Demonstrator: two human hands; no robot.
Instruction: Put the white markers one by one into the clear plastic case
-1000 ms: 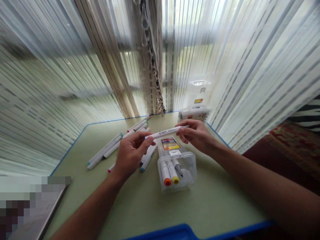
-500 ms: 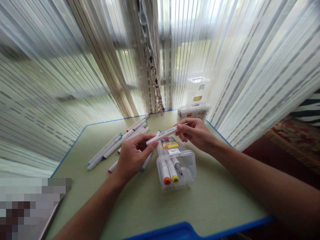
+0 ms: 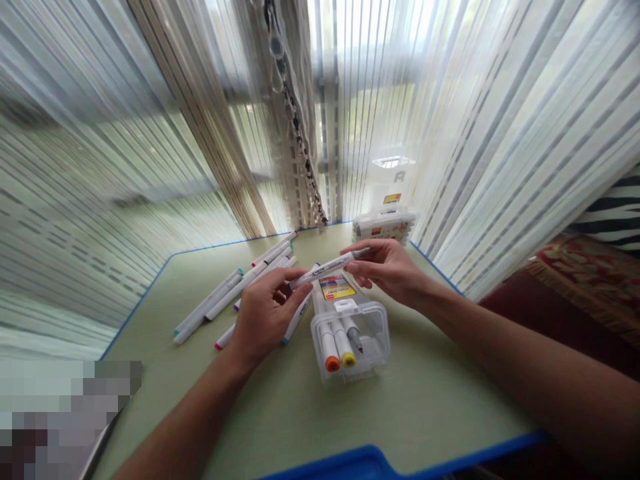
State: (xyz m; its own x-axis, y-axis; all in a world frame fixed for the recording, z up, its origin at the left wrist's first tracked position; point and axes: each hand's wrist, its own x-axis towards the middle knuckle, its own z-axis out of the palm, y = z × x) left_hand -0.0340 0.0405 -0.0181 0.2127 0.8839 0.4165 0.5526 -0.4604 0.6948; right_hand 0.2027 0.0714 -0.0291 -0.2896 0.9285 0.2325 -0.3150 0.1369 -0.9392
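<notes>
A white marker (image 3: 325, 268) with small print along its barrel is held slantwise between my two hands, above the clear plastic case. My left hand (image 3: 267, 307) pinches its lower left end. Thumb and fingers of my right hand (image 3: 387, 270) close around the upper right end, where a grey tip section sticks out. Whether a cap is tucked in the right hand is hidden. Below, the clear case (image 3: 385, 333) lies on its side with its open end towards me. Inside it are an orange-ended marker (image 3: 331, 360), a yellow-ended marker (image 3: 347, 357) and an uncapped grey-tipped marker (image 3: 355, 335).
Several white markers (image 3: 215, 300) lie loose left of the case. At the back right stands another clear case (image 3: 385, 227) filled with markers. The green table (image 3: 435, 400) has a blue edge. String curtains (image 3: 370, 133) hang behind, and a blurred-out object covers the lower left corner.
The grey tip section of the held marker now shows beyond my right fingers, which have shifted slightly left along the barrel. My left hand keeps its pinch.
</notes>
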